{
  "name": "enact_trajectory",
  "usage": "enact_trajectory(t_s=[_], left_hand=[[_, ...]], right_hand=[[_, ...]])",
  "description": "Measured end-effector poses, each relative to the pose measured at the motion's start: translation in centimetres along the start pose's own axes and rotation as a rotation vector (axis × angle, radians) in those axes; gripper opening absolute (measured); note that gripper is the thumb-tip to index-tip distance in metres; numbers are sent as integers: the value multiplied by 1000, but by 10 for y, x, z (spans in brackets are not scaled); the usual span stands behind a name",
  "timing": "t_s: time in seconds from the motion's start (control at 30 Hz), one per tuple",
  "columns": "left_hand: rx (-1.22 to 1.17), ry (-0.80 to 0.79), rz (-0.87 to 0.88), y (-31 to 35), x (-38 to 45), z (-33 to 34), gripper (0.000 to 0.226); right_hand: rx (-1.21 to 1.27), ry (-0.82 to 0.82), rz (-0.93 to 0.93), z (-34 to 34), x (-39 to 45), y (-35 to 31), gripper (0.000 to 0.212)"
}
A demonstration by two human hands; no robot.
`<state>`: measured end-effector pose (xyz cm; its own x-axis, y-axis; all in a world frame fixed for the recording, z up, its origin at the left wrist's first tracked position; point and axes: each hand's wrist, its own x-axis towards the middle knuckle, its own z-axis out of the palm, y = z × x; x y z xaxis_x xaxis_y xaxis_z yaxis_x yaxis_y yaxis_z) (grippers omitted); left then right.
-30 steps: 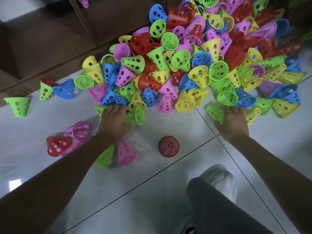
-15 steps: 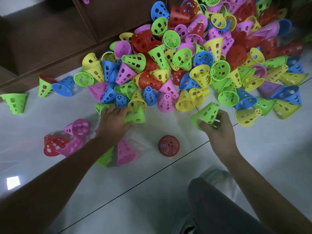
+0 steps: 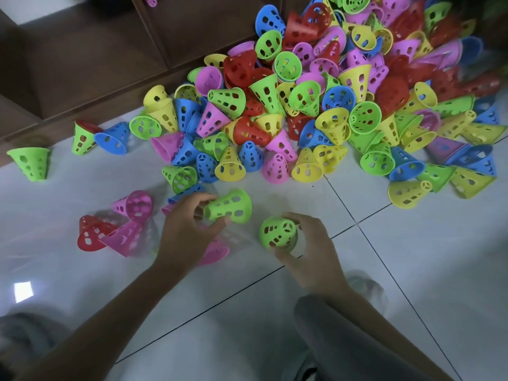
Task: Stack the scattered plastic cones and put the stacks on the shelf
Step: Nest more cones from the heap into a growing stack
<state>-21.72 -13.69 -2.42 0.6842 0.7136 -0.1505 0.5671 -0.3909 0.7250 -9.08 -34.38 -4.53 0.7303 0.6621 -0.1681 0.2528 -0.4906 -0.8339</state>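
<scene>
A big heap of perforated plastic cones (image 3: 316,105) in green, yellow, blue, pink and red lies on the white tiled floor against a dark wooden shelf (image 3: 82,50). My left hand (image 3: 187,229) grips a green cone (image 3: 229,207) by its narrow end, its wide mouth pointing right. My right hand (image 3: 310,251) holds a second green cone (image 3: 278,232), narrow tip facing up towards me. The two green cones are a short gap apart, lifted just in front of the heap.
Loose cones lie left of my hands: a pink one (image 3: 134,206), a red and pink pair (image 3: 107,237), a lone green cone (image 3: 30,163). A pink cone (image 3: 214,251) sits partly under my left hand. My grey-trousered knee (image 3: 343,339) is at the bottom.
Both hands pulled back from the heap towards me, each carrying a green cone. The right hand's cone turned tip-up and came close to the left hand's cone. The red cone is now hidden.
</scene>
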Motion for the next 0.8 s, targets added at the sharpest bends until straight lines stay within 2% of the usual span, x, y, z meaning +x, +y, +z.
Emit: enact_trajectory(t_s=[0.17, 0.37, 0.53, 0.67, 0.8], left_hand=[[-94, 46, -49, 10, -11, -2, 40], [-201, 61, -69, 21, -24, 2, 37], [-249, 35, -42, 32, -31, 7, 37], [-196, -9, 70, 51, -32, 15, 40], [-97, -66, 177, 61, -33, 32, 42]], right_hand=[[-140, -71, 6, 17, 2, 23, 60], [-153, -55, 0, 20, 2, 36, 64], [-157, -126, -15, 8, -3, 47, 84], [-171, -107, 35, -21, -5, 63, 72], [-194, 56, 59, -59, 0, 77, 58]])
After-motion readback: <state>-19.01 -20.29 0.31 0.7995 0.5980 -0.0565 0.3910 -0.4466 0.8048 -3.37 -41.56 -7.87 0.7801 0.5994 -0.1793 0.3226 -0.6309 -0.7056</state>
